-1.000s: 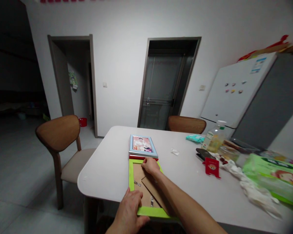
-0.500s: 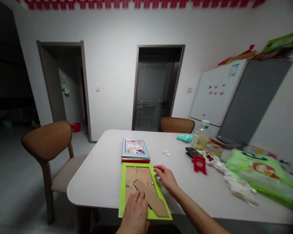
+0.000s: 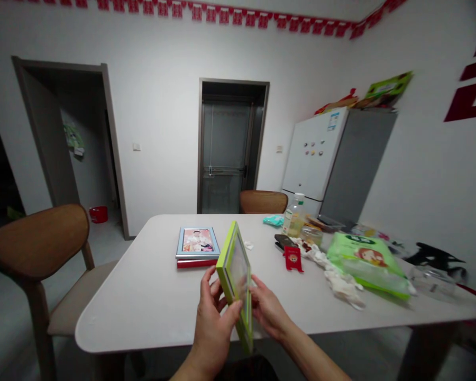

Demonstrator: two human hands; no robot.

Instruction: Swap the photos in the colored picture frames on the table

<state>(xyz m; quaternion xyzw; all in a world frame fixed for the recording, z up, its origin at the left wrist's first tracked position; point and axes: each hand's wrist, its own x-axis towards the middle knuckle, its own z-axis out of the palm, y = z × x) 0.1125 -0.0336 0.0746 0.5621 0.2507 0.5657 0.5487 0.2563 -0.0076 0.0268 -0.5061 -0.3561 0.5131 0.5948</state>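
Note:
A green picture frame (image 3: 238, 275) stands nearly on edge at the table's front edge, its glazed front turned partly to the right. My left hand (image 3: 214, 312) grips its left side, thumb across the near edge and fingers behind. On the right side, my right hand (image 3: 267, 309) holds the frame, its fingertips partly hidden by it. Beyond them, a blue-rimmed picture frame (image 3: 198, 241) with a pink photo lies face up on a red frame (image 3: 196, 263) on the white table (image 3: 143, 301).
At the right are a red packet (image 3: 293, 258), a dark phone-like object (image 3: 284, 243), a bottle (image 3: 293, 216), crumpled tissues (image 3: 343, 286) and a green wipes pack (image 3: 367, 262). A wooden chair (image 3: 43, 243) stands at the left, another (image 3: 264, 201) behind the table.
The green frame has been lifted from lying back side up and turned upright. Both hands have closed on its sides. The view has swung to the right.

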